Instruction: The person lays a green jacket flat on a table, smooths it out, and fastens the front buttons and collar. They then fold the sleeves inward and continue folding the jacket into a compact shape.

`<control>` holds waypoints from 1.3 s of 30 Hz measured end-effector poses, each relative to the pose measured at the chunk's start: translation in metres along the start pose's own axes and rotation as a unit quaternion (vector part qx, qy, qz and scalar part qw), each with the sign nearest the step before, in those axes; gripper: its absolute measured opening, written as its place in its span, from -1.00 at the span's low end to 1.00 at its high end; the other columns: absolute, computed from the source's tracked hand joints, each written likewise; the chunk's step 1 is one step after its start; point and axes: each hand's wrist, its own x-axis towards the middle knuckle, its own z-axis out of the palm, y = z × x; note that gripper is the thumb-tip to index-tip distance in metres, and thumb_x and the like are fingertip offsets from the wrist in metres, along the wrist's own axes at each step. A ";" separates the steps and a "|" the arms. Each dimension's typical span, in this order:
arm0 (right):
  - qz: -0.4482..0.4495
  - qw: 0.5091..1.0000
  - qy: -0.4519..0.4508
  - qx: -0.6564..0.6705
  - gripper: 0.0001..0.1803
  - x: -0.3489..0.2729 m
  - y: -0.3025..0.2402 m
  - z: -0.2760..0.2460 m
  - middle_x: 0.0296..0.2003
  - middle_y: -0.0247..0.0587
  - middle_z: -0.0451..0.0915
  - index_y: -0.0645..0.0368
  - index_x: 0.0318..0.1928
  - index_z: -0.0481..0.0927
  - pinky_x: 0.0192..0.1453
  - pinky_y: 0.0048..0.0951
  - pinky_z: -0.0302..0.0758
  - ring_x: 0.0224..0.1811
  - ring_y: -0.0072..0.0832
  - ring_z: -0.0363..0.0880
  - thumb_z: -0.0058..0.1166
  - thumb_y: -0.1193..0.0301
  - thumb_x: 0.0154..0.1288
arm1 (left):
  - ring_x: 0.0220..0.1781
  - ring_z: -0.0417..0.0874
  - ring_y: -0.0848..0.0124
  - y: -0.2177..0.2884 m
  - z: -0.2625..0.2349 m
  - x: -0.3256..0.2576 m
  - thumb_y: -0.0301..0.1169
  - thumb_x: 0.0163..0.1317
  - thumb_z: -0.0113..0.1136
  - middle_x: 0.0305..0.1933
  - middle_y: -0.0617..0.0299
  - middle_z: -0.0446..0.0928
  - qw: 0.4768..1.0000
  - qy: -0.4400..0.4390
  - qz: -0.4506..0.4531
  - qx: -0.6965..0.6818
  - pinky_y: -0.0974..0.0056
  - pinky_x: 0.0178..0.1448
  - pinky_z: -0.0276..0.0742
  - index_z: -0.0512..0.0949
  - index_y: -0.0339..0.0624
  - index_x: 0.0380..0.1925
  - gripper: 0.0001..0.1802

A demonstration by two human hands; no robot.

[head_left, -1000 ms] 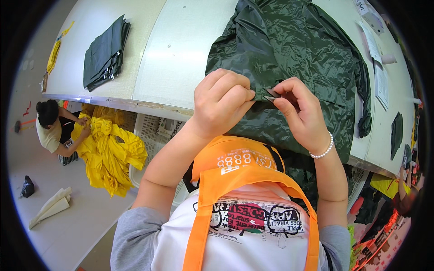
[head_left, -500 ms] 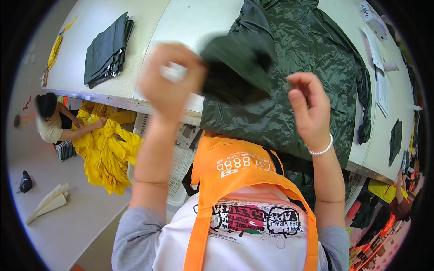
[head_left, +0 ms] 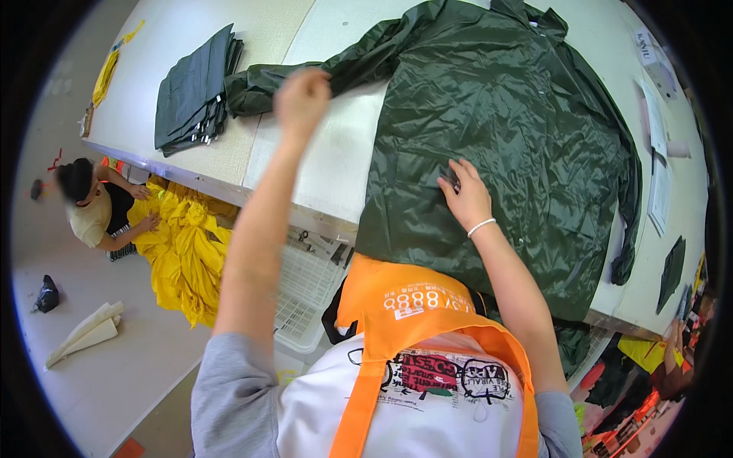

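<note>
A dark green raincoat jacket lies spread out on the white table, its collar at the far edge and its hem by my waist. Its left-hand sleeve stretches out flat to the left, the cuff reaching a stack of folded dark green garments. Over this sleeve is my left hand, fingers bent and smeared by motion, so whether it grips the fabric is unclear. My right hand, with a white beaded bracelet, rests on the jacket's front, fingers extended and thumb apart.
White table edges curve in front of me. Below stands a white plastic basket. At left, another person handles yellow garments. Papers, a small box and a folded dark piece lie at right.
The sleeve, bunched and in the air before, now lies stretched to the left. My left hand has moved slightly up and right; my right hand has come down left onto the jacket.
</note>
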 end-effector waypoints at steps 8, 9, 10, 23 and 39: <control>0.024 0.998 -0.045 -0.029 -0.45 0.131 -0.111 0.025 -0.40 0.01 0.62 0.24 -0.54 0.60 -0.27 -0.17 0.54 -0.33 -0.02 0.61 0.19 -0.08 0.04 | -0.32 0.60 0.49 -0.036 0.112 0.010 -0.25 0.29 0.14 -0.25 0.11 0.64 0.909 -0.172 -0.292 -0.241 0.41 -0.19 0.48 0.56 -0.43 -0.17 -0.63; 0.029 0.995 -0.068 -0.072 -0.48 0.147 -0.116 0.030 -0.41 0.04 0.62 0.27 -0.53 0.61 -0.27 -0.14 0.54 -0.35 0.00 0.61 0.18 -0.03 0.06 | -0.33 0.58 0.50 -0.031 0.113 0.026 -0.22 0.28 0.16 -0.27 0.12 0.64 0.901 -0.174 -0.298 -0.261 0.41 -0.19 0.47 0.57 -0.43 -0.19 -0.61; 0.031 0.989 -0.093 -0.112 -0.52 0.161 -0.119 0.033 -0.42 0.07 0.62 0.29 -0.53 0.61 -0.26 -0.12 0.54 -0.37 0.02 0.61 0.17 0.03 0.08 | -0.38 0.57 0.52 -0.028 0.115 0.040 -0.12 0.24 0.20 -0.37 0.17 0.64 0.924 -0.160 -0.277 -0.210 0.39 -0.26 0.45 0.61 -0.42 -0.32 -0.55; 0.177 0.896 -0.151 0.379 -0.64 0.135 -0.002 0.001 -0.65 -0.62 0.22 0.20 -0.61 0.37 -0.56 -0.62 0.00 -0.61 -0.78 0.03 0.16 0.37 0.28 | -0.52 0.61 0.06 -0.056 0.190 0.170 -0.06 0.02 0.28 -0.60 -0.09 0.54 0.971 -0.074 -0.190 0.125 0.07 -0.41 0.48 0.56 -0.31 -0.69 -0.53; 0.327 0.646 -0.236 0.649 -0.77 0.125 0.044 -0.007 -0.68 -0.50 0.23 0.08 -0.53 0.35 -0.63 -0.56 0.05 -0.75 -0.68 0.13 0.02 0.40 0.27 | -0.23 0.59 0.47 0.030 0.182 0.033 -0.28 0.05 0.39 -0.29 0.20 0.56 0.673 -0.191 -0.479 -0.530 0.40 -0.24 0.53 0.47 -0.40 -0.15 -0.52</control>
